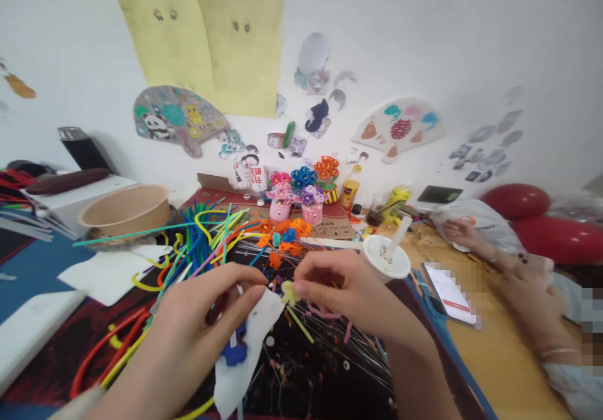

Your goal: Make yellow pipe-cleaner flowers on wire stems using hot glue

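Note:
My left hand (202, 307) is closed, thumb and forefinger pinched at the upper corner of a white paper sheet (249, 360) that hangs down below it. Behind the paper shows part of a blue object (234, 350) with a label, possibly a glue gun; whether my hand touches it I cannot tell. My right hand (346, 291) pinches a small looped piece of yellow pipe cleaner (289, 293), close to the paper's tip. Just below lies a straight yellow-green stem (301, 326). Pink fuzzy pieces (325, 313) and thin wires rest under my right hand.
Bunched coloured pipe cleaners (198, 244) lie left, beside a beige bowl (125, 210). Orange fuzzy flowers (282, 238) and small potted flowers (280, 197) stand ahead. A lidded cup with a straw (384, 257) is right. Beyond it are a phone (450, 291) and another person's hand (464, 235).

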`<state>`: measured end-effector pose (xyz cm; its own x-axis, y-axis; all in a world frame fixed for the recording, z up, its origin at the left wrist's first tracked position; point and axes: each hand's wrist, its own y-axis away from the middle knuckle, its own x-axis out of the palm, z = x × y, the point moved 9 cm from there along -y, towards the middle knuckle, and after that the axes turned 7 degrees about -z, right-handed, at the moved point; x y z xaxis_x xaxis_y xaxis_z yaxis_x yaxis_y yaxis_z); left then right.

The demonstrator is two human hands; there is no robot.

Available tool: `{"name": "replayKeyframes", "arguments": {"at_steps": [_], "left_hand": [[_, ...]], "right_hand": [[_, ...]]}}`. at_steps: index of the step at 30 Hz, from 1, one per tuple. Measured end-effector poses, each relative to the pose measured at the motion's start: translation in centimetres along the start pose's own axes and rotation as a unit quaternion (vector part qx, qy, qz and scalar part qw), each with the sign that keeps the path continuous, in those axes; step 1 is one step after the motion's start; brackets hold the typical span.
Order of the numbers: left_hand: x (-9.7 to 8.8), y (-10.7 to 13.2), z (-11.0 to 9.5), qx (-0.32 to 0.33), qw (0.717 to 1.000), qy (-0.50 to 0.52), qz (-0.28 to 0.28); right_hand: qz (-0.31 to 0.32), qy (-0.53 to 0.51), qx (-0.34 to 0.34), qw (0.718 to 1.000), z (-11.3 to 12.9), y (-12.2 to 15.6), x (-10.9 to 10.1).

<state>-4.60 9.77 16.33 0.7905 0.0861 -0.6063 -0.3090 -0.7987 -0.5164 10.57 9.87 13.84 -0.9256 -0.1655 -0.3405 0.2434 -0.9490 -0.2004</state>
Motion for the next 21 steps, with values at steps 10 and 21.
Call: {"name": "replayKeyframes", "arguments": {"at_steps": [10,21], "left_hand": [[-1.3,-3.4,0.6,-0.079,0.983,0.158,0.051],[-3.1,-5.3,2.4,-0.097,0.972,0.209,-0.054]], "right_hand": [[0.002,0.015,-0.055,0.998,4.1,-3.7,1.0],[-0.167,-0.191,0.000,0.967,0.8,-5.0,1.2]]}}
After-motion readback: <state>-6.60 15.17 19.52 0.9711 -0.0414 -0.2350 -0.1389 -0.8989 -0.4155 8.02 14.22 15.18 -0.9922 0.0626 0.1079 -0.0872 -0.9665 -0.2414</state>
